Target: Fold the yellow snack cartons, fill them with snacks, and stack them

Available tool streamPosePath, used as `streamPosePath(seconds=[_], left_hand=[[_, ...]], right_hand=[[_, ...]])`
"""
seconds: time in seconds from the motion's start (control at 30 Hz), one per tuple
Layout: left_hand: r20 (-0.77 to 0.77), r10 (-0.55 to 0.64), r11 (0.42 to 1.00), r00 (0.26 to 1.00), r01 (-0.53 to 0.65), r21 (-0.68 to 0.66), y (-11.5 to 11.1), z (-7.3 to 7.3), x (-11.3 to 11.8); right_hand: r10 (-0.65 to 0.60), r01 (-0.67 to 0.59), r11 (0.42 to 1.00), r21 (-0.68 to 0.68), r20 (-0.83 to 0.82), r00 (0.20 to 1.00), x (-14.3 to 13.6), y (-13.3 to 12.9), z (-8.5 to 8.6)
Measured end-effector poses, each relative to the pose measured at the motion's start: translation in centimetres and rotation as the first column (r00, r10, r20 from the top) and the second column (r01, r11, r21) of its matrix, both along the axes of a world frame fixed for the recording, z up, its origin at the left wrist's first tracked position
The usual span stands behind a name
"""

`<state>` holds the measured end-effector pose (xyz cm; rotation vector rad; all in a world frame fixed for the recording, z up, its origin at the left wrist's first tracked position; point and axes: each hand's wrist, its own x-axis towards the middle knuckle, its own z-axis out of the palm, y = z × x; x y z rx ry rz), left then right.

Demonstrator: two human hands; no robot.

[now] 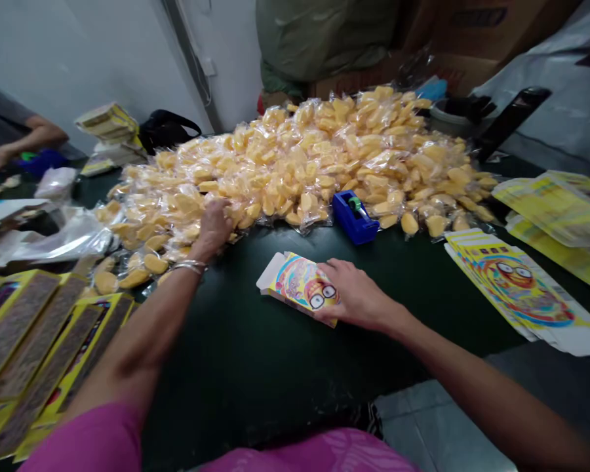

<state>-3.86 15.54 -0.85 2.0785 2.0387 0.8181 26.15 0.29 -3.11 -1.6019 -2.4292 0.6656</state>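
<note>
Holding a printed box (pixel 297 280) in right hand (pixel 358 295)

Black bag (pixel 158 133): beyond left hand (pixel 215 227), to its left. Co-worker's forearm (pixel 43 133): same side, farther out. Grey bucket (pixel 441 122): beyond right hand (pixel 353 292), to its right; cardboard carton (pixel 465 44) behind bucket.
</note>
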Motion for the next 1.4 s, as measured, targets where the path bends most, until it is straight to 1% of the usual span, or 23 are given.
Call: streamPosePath(seconds=[0.1, 0.17, 0.2, 0.23, 0.27, 0.3, 0.43, 0.53, 0.6, 0.67, 0.77, 0.87, 0.93, 1.03, 1.07, 1.1, 1.17, 1.2, 1.23, 1.27, 1.3, 1.33, 1.4], left_hand=[[0.013, -0.023, 1.000, 1.000, 0.023, 0.016, -4.0, 1.1, -0.4], [0.069, -0.147, 0.985, 0.987, 0.152, -0.076, -7.2, 0.8, 0.0], [0.143, -0.251, 0.944, 0.957, 0.275, -0.185, -8.6, 0.4, 0.3], [0.196, -0.316, 0.890, 0.928, 0.362, -0.279, -9.6, -0.2, 0.7], [0.241, -0.354, 0.839, 0.904, 0.421, -0.346, -10.4, -0.9, 0.9], [0.262, -0.366, 0.809, 0.893, 0.444, -0.385, -10.9, -1.5, 1.1], [0.275, -0.343, 0.839, 0.898, 0.425, -0.340, -11.3, -3.3, 0.7], [0.307, -0.385, 0.829, 0.870, 0.472, -0.300, -11.9, -3.6, 0.7], [0.308, -0.428, 0.810, 0.850, 0.512, -0.288, -12.5, -3.6, 1.4], [0.312, -0.488, 0.760, 0.816, 0.572, -0.308, -12.8, -3.4, 2.4], [0.339, -0.553, 0.658, 0.761, 0.648, -0.384, -11.8, -2.6, 3.6], [0.368, -0.575, 0.572, 0.731, 0.681, -0.458, -10.2, -1.3, 3.9], [0.406, -0.594, 0.505, 0.695, 0.714, -0.484, -9.8, -0.5, 3.9], [0.548, -0.559, 0.379, 0.622, 0.780, -0.498, -10.6, -0.8, 3.5], [0.600, -0.511, 0.381, 0.616, 0.788, -0.483, -11.2, -1.3, 3.3], [0.631, -0.454, 0.435, 0.629, 0.775, -0.459, -11.7, -1.9, 3.2], [0.625, -0.335, 0.639, 0.705, 0.658, -0.399, -12.6, -3.2, 3.1], [0.611, -0.276, 0.725, 0.742, 0.578, -0.374, -12.9, -3.8, 3.1], [0.599, -0.228, 0.775, 0.768, 0.516, -0.366, -13.0, -4.2, 3.2], [0.594, -0.197, 0.787, 0.780, 0.487, -0.378, -12.9, -4.4, 3.5], [0.603, -0.182, 0.773, 0.777, 0.492, -0.400, -12.8, -4.5, 3.8], [0.624, -0.179, 0.742, 0.761, 0.521, -0.423, -12.6, -4.5, 4.3], [0.702, -0.193, 0.648, 0.686, 0.626, -0.434, -12.4, -4.1, 5.6]], right_hand=[[0.009, -0.013, 0.999, 0.031, 0.106, 0.994, -1.6, -1.6, -0.3], [0.006, -0.013, 0.998, 0.058, 0.109, 0.994, -1.8, -2.2, -0.8], [0.007, -0.014, 0.997, 0.075, 0.101, 0.995, -1.7, -2.4, -1.0], [0.012, -0.020, 0.996, 0.090, 0.091, 0.996, -1.4, -2.6, -1.3], [0.022, -0.031, 0.994, 0.105, 0.083, 0.996, -1.0, -2.8, -1.5], [0.035, -0.044, 0.992, 0.121, 0.077, 0.996, -0.6, -3.0, -1.7], [0.075, -0.086, 0.981, 0.175, 0.068, 0.995, 1.0, -3.8, -2.1], [0.097, -0.106, 0.979, 0.172, 0.060, 0.993, 1.5, -4.0, -2.3], [0.118, -0.125, 0.976, 0.176, 0.047, 0.992, 1.6, -3.9, -2.4], [0.132, -0.135, 0.972, 0.194, 0.027, 0.991, 1.6, -3.8, -2.6], [0.147, -0.142, 0.964, 0.224, -0.007, 0.989, 1.8, -3.6, -3.0], [0.163, -0.149, 0.959, 0.242, -0.038, 0.986, 2.1, -3.7, -3.4], [0.170, -0.150, 0.957, 0.247, -0.062, 0.983, 2.4, -3.8, -3.6], [0.173, -0.147, 0.957, 0.252, -0.085, 0.981, 2.9, -4.0, -3.8], [0.173, -0.147, 0.957, 0.252, -0.085, 0.981, 3.0, -4.0, -3.8], [0.172, -0.147, 0.957, 0.249, -0.082, 0.982, 3.1, -4.1, -3.8], [0.172, -0.151, 0.960, 0.238, -0.073, 0.982, 3.2, -4.0, -3.9], [0.175, -0.154, 0.960, 0.232, -0.072, 0.982, 3.2, -4.0, -3.9], [0.178, -0.156, 0.961, 0.230, -0.075, 0.981, 3.2, -4.0, -3.9], [0.180, -0.157, 0.960, 0.230, -0.081, 0.980, 3.2, -4.0, -3.9], [0.182, -0.157, 0.960, 0.233, -0.089, 0.979, 3.2, -4.0, -3.9], [0.185, -0.157, 0.958, 0.240, -0.100, 0.978, 3.2, -4.0, -3.9], [0.186, -0.152, 0.955, 0.253, -0.117, 0.976, 3.1, -4.1, -4.0]])
